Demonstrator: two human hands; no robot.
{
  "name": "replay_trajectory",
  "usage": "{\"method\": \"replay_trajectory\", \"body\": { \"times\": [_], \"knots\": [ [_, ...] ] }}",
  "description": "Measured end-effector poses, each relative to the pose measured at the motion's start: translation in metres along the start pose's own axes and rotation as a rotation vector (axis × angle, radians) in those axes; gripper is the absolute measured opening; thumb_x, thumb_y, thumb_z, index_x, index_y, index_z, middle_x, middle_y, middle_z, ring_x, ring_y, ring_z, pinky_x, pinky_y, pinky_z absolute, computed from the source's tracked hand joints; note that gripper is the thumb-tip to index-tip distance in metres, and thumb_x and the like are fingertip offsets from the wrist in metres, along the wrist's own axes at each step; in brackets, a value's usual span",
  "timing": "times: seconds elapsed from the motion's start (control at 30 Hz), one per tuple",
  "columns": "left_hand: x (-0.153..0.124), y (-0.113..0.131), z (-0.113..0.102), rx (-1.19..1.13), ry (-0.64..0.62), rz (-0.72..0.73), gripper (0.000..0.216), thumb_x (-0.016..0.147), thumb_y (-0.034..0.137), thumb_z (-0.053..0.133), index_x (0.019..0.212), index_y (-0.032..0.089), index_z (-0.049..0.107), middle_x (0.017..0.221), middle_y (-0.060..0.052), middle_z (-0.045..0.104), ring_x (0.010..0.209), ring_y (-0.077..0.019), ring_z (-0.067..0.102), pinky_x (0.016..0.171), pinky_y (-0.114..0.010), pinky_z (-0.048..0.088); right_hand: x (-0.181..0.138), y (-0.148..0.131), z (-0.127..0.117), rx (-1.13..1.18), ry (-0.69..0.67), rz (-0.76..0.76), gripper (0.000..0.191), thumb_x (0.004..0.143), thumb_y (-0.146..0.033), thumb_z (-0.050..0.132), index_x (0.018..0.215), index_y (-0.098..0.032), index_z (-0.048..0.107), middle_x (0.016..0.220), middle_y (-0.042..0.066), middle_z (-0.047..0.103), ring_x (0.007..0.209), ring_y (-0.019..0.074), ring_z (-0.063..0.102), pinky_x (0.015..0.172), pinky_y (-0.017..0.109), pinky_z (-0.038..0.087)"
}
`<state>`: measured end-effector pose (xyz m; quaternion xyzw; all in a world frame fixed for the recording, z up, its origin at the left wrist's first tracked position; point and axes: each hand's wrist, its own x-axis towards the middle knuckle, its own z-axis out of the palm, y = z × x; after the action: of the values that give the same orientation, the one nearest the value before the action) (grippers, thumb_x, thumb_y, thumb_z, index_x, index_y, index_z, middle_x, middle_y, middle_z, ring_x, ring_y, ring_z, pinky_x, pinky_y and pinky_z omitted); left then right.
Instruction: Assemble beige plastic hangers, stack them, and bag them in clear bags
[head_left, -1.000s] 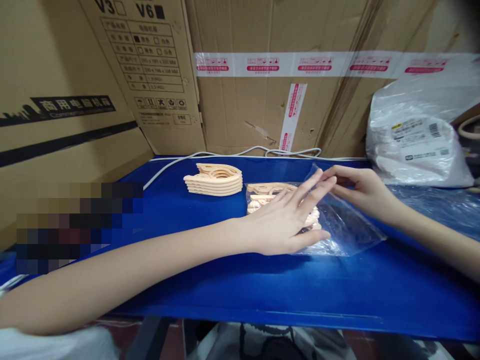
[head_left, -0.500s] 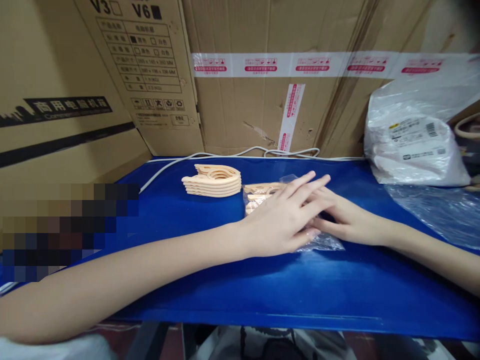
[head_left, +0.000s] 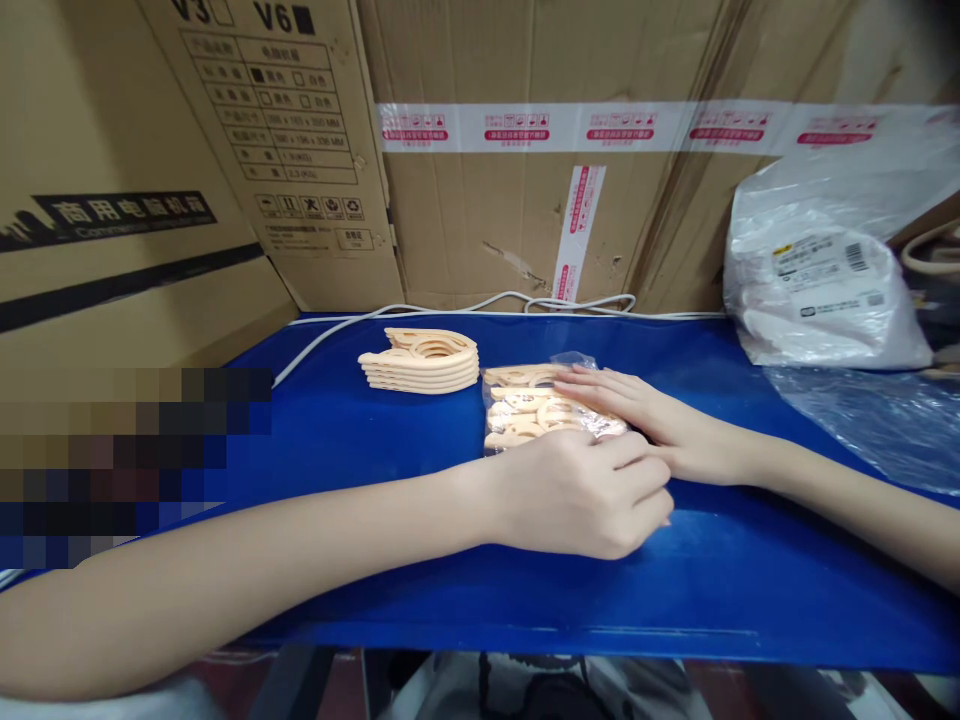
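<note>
A clear plastic bag [head_left: 523,408] lies on the blue table, with cream plastic folding hangers [head_left: 517,437] inside it. My right hand [head_left: 626,405] rests flat over the bag's right side, its fingers stretched out to the left. In front of it, my left hand [head_left: 592,490] is closed at the bag's near right corner, where the loose flap was; the fingertips are curled under and mostly hidden. Left of the bag sits a neat stack of matching cream folding hangers [head_left: 420,375], touched by neither hand.
Cardboard boxes [head_left: 480,220] wall in the back and left of the table [head_left: 360,560]. A white cable [head_left: 337,335] runs along the back edge. At the back right stands a white plastic-wrapped package [head_left: 825,300], with clear plastic film [head_left: 862,420] before it.
My left hand has drawn back towards me and its spread fingers have curled closed at the bag's near edge. More of the bagged hangers shows. My right hand now lies flatter on the bag.
</note>
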<state>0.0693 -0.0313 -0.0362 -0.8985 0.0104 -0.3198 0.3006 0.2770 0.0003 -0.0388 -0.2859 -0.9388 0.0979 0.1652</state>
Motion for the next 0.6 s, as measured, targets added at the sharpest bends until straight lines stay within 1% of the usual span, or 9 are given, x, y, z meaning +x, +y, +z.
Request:
{"method": "replay_trajectory", "body": {
  "times": [0.1, 0.2, 0.3, 0.4, 0.5, 0.57, 0.6],
  "knots": [
    [0.002, 0.0, -0.003, 0.01, -0.059, -0.008, 0.018, 0.094, 0.017, 0.048, 0.08, 0.015, 0.059, 0.078, -0.005, 0.064, 0.075, -0.0171, 0.062, 0.058, -0.028, 0.04, 0.001, 0.0, -0.002, 0.004, -0.007, 0.0, 0.057, 0.095, -0.038, 0.046, 0.151, -0.031, 0.035, 0.156, 0.005, 0.037, 0.145, 0.0273, 0.03, 0.116, 0.056, 0.025],
    [0.006, 0.003, -0.008, 0.036, -0.161, -0.032, 0.016, 0.093, 0.012, 0.046, 0.085, 0.013, 0.06, 0.083, -0.006, 0.065, 0.077, -0.0182, 0.063, 0.059, -0.028, 0.043, 0.001, 0.0, -0.003, 0.009, -0.018, -0.005, 0.057, 0.096, -0.038, 0.046, 0.151, -0.031, 0.035, 0.157, 0.005, 0.036, 0.145, 0.0276, 0.03, 0.116, 0.056, 0.026],
    [0.009, 0.012, -0.015, 0.067, -0.289, -0.106, 0.017, 0.092, 0.01, 0.045, 0.092, 0.012, 0.062, 0.09, -0.009, 0.065, 0.081, -0.0208, 0.063, 0.064, -0.031, 0.047, 0.001, 0.001, -0.005, 0.014, -0.033, -0.006, 0.057, 0.096, -0.04, 0.044, 0.151, -0.03, 0.034, 0.158, 0.005, 0.034, 0.145, 0.0277, 0.029, 0.116, 0.055, 0.026],
    [0.013, 0.025, -0.026, 0.084, -0.418, -0.2, 0.021, 0.088, 0.007, 0.046, 0.1, 0.009, 0.063, 0.096, -0.012, 0.064, 0.089, -0.0244, 0.062, 0.067, -0.034, 0.049, 0.001, 0.0, -0.006, -0.006, -0.044, 0.0, 0.055, 0.099, -0.04, 0.038, 0.152, -0.03, 0.031, 0.159, 0.005, 0.032, 0.146, 0.0267, 0.028, 0.116, 0.055, 0.025],
    [0.016, 0.034, -0.036, 0.081, -0.523, -0.251, 0.023, 0.081, 0.006, 0.048, 0.097, 0.008, 0.064, 0.092, -0.013, 0.062, 0.084, -0.0259, 0.061, 0.061, -0.035, 0.049, 0.001, -0.002, -0.005, -0.052, -0.062, 0.024, 0.054, 0.1, -0.039, 0.035, 0.153, -0.029, 0.03, 0.159, 0.005, 0.032, 0.146, 0.0259, 0.028, 0.116, 0.054, 0.025],
    [0.017, 0.033, -0.037, 0.087, -0.544, -0.251, 0.023, 0.079, 0.005, 0.049, 0.094, 0.008, 0.066, 0.089, -0.012, 0.062, 0.079, -0.0247, 0.062, 0.056, -0.033, 0.048, 0.001, -0.002, -0.005, -0.114, -0.04, 0.044, 0.053, 0.1, -0.04, 0.035, 0.152, -0.027, 0.033, 0.159, 0.007, 0.031, 0.146, 0.0275, 0.026, 0.115, 0.055, 0.026],
    [0.016, 0.03, -0.035, 0.098, -0.539, -0.242, 0.023, 0.079, 0.003, 0.049, 0.094, 0.008, 0.066, 0.089, -0.012, 0.062, 0.079, -0.0242, 0.063, 0.055, -0.032, 0.048, 0.001, -0.002, -0.005, -0.16, -0.005, 0.053, 0.053, 0.1, -0.041, 0.036, 0.15, -0.026, 0.036, 0.16, 0.008, 0.029, 0.146, 0.0288, 0.026, 0.115, 0.056, 0.026]
  ]
}}
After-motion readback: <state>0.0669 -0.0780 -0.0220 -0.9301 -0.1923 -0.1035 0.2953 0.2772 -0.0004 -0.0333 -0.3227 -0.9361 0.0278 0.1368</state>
